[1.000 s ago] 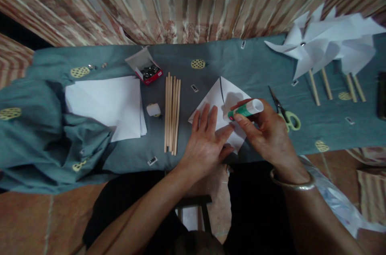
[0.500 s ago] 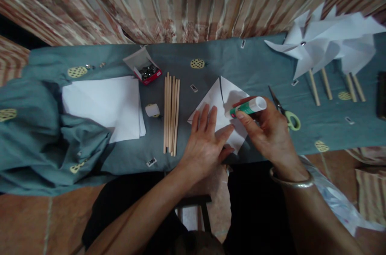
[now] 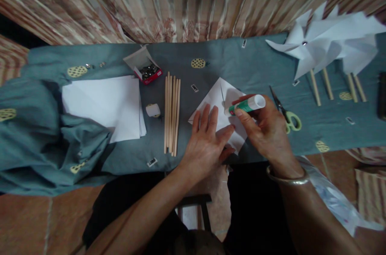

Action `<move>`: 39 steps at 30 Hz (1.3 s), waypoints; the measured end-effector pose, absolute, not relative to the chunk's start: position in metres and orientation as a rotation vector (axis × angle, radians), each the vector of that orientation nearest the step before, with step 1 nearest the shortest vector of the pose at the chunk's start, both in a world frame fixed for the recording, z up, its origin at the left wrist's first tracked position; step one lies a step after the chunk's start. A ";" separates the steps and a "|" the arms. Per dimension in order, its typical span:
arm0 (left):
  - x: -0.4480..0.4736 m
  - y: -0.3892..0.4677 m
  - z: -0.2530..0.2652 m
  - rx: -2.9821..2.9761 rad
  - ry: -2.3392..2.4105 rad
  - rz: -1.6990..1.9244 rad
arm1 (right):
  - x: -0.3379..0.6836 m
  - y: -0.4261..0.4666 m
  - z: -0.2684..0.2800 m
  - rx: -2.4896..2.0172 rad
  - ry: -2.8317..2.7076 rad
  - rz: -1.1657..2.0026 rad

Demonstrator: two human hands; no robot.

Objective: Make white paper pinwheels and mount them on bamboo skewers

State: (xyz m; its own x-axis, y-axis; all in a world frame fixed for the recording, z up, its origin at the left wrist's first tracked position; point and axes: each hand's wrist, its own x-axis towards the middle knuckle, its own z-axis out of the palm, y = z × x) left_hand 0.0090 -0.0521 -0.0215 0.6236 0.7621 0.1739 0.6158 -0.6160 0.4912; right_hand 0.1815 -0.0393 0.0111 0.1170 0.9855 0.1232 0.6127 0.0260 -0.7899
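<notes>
Since the paper (image 3: 212, 96) likely creases easily, it is best pinned flat, left hand (image 3: 204, 142) spread, glue stick (image 3: 245, 105) pinched in right hand (image 3: 269, 131).

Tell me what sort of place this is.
Likely a room at home, used for paper crafts. A striped curtain hangs behind a cloth-covered table, and white paper pinwheels on sticks lie toward its right end.
</notes>
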 end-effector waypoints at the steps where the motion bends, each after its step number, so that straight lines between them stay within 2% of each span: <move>1: 0.009 -0.052 -0.022 2.462 1.099 0.524 | 0.181 -0.039 0.011 -1.671 -1.577 0.651; 25: 0.009 -0.052 -0.019 2.460 1.104 0.509 | 0.182 -0.035 0.010 -1.627 -1.547 0.817; 39: 0.009 -0.051 -0.021 2.466 1.104 0.520 | 0.190 -0.042 0.023 -1.689 -1.462 0.773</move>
State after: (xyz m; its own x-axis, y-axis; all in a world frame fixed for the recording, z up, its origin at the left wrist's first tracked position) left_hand 0.0092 -0.0506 -0.0210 0.6216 0.7640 0.1732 0.6202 -0.6150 0.4870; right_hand 0.1905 -0.0417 0.0231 0.1616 0.9863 0.0337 0.5277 -0.0575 -0.8475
